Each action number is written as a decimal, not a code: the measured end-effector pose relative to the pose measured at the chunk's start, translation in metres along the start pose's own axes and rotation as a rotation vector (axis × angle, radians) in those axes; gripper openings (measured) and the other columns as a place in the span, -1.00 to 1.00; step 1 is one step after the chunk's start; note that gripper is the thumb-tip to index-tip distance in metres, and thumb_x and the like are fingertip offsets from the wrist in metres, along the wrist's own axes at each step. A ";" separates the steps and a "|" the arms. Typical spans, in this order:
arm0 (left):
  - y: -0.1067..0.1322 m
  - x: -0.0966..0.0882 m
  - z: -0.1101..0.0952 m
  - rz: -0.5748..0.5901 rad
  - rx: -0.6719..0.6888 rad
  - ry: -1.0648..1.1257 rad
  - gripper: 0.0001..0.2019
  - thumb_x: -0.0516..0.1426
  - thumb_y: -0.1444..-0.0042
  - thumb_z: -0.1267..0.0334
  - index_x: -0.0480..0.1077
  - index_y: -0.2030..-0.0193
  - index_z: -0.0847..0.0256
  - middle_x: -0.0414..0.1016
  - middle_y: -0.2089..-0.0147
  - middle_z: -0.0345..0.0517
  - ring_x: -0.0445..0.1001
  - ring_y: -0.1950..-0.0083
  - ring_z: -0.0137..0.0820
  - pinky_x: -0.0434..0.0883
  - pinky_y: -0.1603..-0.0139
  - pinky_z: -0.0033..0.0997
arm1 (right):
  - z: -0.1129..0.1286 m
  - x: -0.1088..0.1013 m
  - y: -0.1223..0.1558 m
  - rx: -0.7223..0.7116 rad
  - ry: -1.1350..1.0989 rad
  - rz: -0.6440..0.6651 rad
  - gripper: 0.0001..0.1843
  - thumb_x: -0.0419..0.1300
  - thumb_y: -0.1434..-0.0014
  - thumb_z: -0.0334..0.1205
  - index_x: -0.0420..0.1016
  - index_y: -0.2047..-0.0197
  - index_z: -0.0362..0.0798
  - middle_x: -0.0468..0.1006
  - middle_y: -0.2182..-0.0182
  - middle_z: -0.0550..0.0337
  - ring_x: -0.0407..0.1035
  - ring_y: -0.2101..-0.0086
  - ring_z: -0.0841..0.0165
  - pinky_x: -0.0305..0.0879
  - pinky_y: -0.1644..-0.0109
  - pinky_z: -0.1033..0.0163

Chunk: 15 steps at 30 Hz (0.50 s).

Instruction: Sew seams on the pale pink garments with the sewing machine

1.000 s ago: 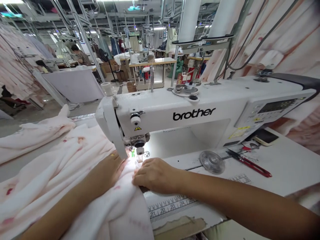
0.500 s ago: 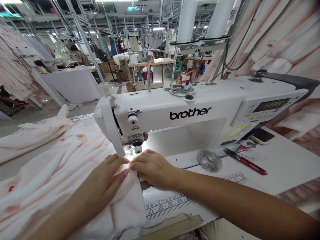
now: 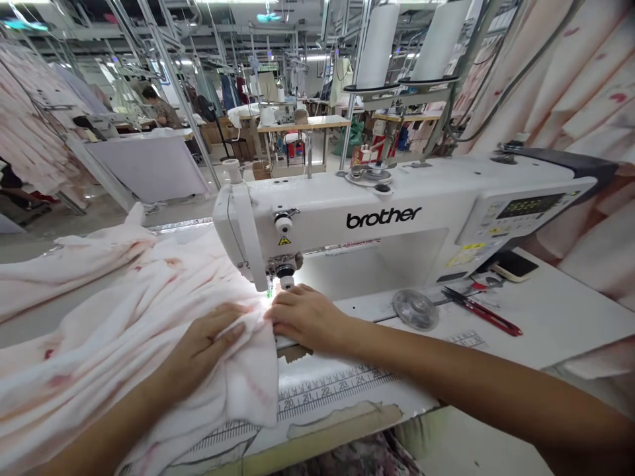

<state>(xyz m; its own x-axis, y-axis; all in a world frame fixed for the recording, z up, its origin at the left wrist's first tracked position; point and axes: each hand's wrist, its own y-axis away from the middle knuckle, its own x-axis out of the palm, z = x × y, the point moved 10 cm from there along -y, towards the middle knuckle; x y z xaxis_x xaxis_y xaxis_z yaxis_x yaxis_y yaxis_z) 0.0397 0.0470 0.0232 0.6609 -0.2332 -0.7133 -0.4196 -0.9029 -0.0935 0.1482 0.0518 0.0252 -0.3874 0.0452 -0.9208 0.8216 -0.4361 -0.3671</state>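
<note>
Pale pink-and-white patterned fabric (image 3: 163, 284) lies in loose folds over the left of the sewing table, its right edge running up to the needle area. My left hand (image 3: 208, 337) rests on it, thumb and fingers closed on a raised fold. Just in front of the lit presser foot (image 3: 269, 291), my right hand (image 3: 310, 318) has its bent fingers pinched on the fabric's edge. A white sewing machine (image 3: 317, 215) marked "brother" stands over both hands. Where the needle meets the cloth is hard to make out in the glare.
Red-handled thread snips (image 3: 489, 314), a clear round disc (image 3: 415, 309) and a phone (image 3: 516, 266) lie on the right. A printed ruler (image 3: 327, 391) runs along the front. Thread cones (image 3: 380, 46) stand above the machine. A person (image 3: 166, 109) sits far back left.
My left hand has drawn away from my right, down and left, and now lifts a fold. My right hand stays by the presser foot. The whole view has shifted slightly.
</note>
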 end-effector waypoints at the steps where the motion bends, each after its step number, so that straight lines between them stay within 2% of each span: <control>1: -0.001 -0.002 -0.001 0.012 -0.020 0.016 -0.66 -0.08 -0.35 0.12 0.47 0.22 0.18 0.51 0.09 -0.06 0.44 0.01 -0.27 0.40 -0.09 -0.28 | 0.002 0.002 -0.002 -0.023 0.053 0.016 -0.90 0.27 -0.36 -0.27 0.47 0.10 -0.10 0.46 0.15 0.17 0.30 0.13 0.30 0.20 0.02 0.23; 5: -0.006 -0.014 -0.008 0.013 -0.088 -0.063 -0.59 -0.07 -0.34 0.06 0.43 0.42 0.18 0.46 0.13 -0.12 0.44 0.09 -0.31 0.39 0.03 -0.36 | 0.012 0.008 -0.007 -0.174 0.162 0.063 -0.93 0.20 -0.37 -0.39 0.45 0.21 -0.14 0.46 0.28 0.16 0.28 0.25 0.29 0.18 0.08 0.20; 8: -0.008 -0.017 -0.015 0.040 -0.110 -0.138 -0.58 -0.07 -0.33 0.06 0.38 0.46 0.18 0.43 0.25 -0.15 0.43 0.21 -0.34 0.37 0.13 -0.36 | 0.021 0.009 -0.002 -0.352 0.199 0.097 -0.78 0.07 -0.40 -0.46 0.45 0.28 -0.13 0.43 0.34 0.17 0.25 0.29 0.29 0.13 -0.01 0.17; 10: -0.008 -0.013 -0.016 0.069 -0.118 -0.190 -0.63 -0.05 -0.30 0.09 0.36 0.46 0.17 0.42 0.34 -0.16 0.42 0.28 -0.34 0.36 0.23 -0.37 | 0.022 0.007 0.006 -0.414 0.209 0.110 -0.77 0.05 -0.41 -0.46 0.46 0.27 -0.13 0.42 0.33 0.16 0.24 0.27 0.29 0.09 -0.08 0.16; 13: -0.006 -0.008 -0.018 0.060 -0.140 -0.272 -0.76 -0.05 -0.25 0.21 0.36 0.38 0.14 0.46 0.35 -0.17 0.45 0.27 -0.31 0.34 0.27 -0.36 | 0.014 0.001 0.015 -0.358 0.167 0.094 -0.89 0.10 -0.43 -0.38 0.46 0.11 -0.13 0.42 0.21 0.13 0.24 0.20 0.28 0.11 -0.07 0.18; 15: -0.004 -0.005 -0.018 0.032 -0.180 -0.316 -0.78 -0.09 -0.23 0.26 0.32 0.37 0.13 0.47 0.35 -0.19 0.44 0.27 -0.31 0.33 0.28 -0.36 | 0.007 -0.002 0.020 -0.295 0.094 0.087 -0.87 0.14 -0.41 -0.37 0.44 -0.01 -0.11 0.42 0.16 0.13 0.23 0.17 0.28 0.12 -0.03 0.20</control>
<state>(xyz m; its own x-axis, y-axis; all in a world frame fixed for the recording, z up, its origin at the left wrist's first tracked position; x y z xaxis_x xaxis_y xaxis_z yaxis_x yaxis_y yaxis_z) 0.0496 0.0455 0.0394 0.4123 -0.1645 -0.8961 -0.3022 -0.9526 0.0358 0.1625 0.0362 0.0206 -0.2816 0.1078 -0.9535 0.9411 -0.1631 -0.2964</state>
